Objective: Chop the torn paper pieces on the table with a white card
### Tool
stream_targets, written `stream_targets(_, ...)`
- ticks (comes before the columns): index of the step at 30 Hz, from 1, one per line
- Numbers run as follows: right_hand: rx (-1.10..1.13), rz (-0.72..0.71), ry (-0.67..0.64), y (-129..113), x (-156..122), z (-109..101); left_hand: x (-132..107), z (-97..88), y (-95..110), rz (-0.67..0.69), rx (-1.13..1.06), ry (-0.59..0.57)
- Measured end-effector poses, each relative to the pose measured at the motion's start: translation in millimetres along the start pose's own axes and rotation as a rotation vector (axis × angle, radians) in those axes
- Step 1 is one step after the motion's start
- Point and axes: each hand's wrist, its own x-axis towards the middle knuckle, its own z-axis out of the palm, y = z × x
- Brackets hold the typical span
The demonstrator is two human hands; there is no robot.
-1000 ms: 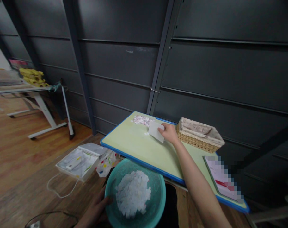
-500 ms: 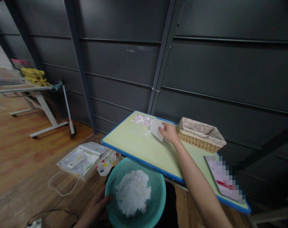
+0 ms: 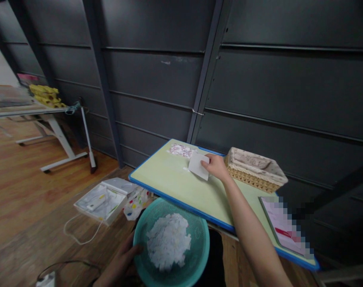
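Observation:
My right hand (image 3: 217, 166) reaches across a pale green table with a blue edge (image 3: 169, 179) and grips a white card (image 3: 198, 166), whose lower edge rests on the tabletop. Just beyond the card lies a small heap of white paper scraps (image 3: 181, 150) at the table's far edge. My left hand (image 3: 121, 263) holds the rim of a teal plastic bowl (image 3: 199, 251) below the table's near edge. The bowl is filled with torn white paper pieces (image 3: 168, 240).
A wicker basket (image 3: 254, 169) stands to the right of my right hand. A clipboard with paper (image 3: 284, 225) lies at the table's right end. On the wooden floor at left lie an open white box (image 3: 102, 199) with a cord and a spotted bag (image 3: 136, 203). Another table (image 3: 34, 111) stands far left.
The card and my right hand have shifted slightly on the tabletop near the scrap heap. The bowl and my left hand stay in place.

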Motion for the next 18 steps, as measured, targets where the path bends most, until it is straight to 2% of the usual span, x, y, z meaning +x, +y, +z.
stream_targets(5, 0.113, 0.004, 0.039, -1.3, 0.2, 2.3, -0.7, 1.9, 2.6, -0.037, 0.012, 0.009)
stream_targets(9, 0.119, -0.015, 0.007, 0.8, 1.3, 4.9, -2.8, 5.7, 5.0, -0.02, -0.013, 0.02)
stream_targets(14, 0.222, 0.014, -0.031, 12.4, 2.2, -7.9, -10.9, 13.6, 13.4, -0.016, 0.002, 0.001)
stream_targets(18, 0.306, 0.071, -0.057, 19.0, 1.7, -16.6, -13.6, 18.3, 18.3, 0.012, 0.035, 0.031)
